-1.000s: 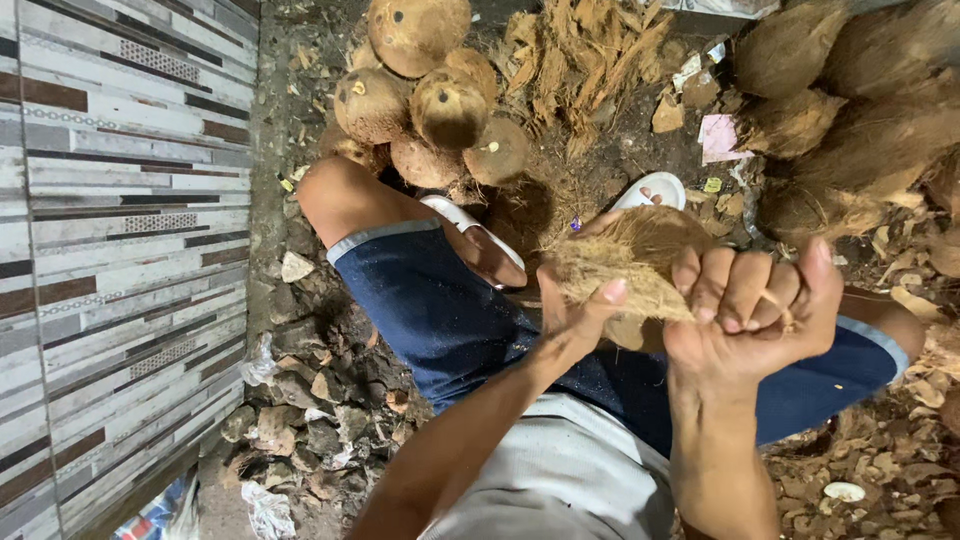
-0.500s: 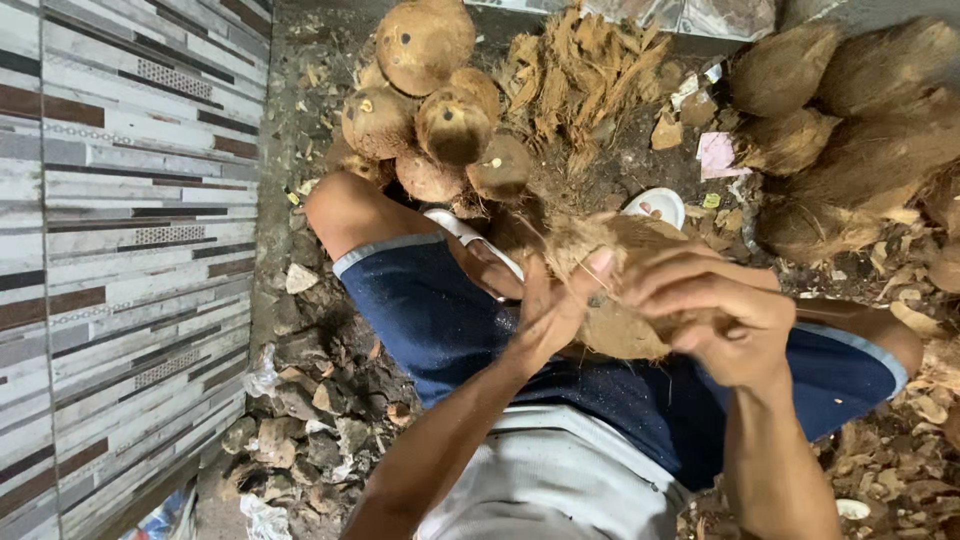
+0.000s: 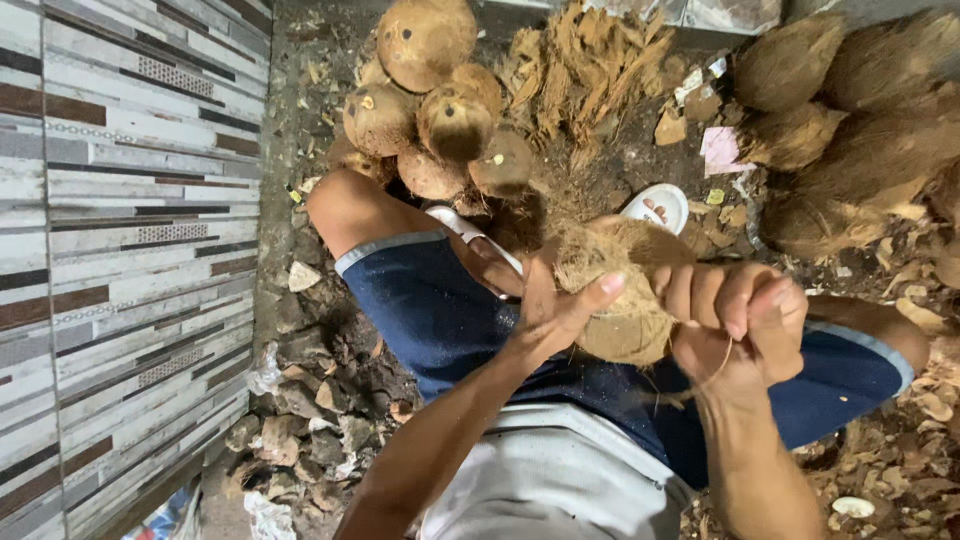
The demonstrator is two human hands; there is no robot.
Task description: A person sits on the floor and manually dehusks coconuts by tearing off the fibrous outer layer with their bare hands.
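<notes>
I hold a fibrous brown coconut [image 3: 615, 290] over my lap, between my knees in blue shorts. My left hand [image 3: 555, 305] presses against its left side, thumb laid across the husk. My right hand [image 3: 735, 320] is clenched on its right side, fingers curled around husk fibres that trail from the fist. Both hands cover much of the nut.
A pile of husked round coconuts [image 3: 440, 110] lies ahead on the dirt floor. Unhusked brown coconuts [image 3: 860, 120] are stacked at the upper right. Torn husk strips [image 3: 580, 70] lie between. A striped tiled wall [image 3: 120, 250] runs along the left, with broken shell pieces [image 3: 310, 430] at its foot.
The coconut has turned in my hands and dropped lower toward my lap. My right hand went from spread fingers over the husk to a closed fist on its fibres.
</notes>
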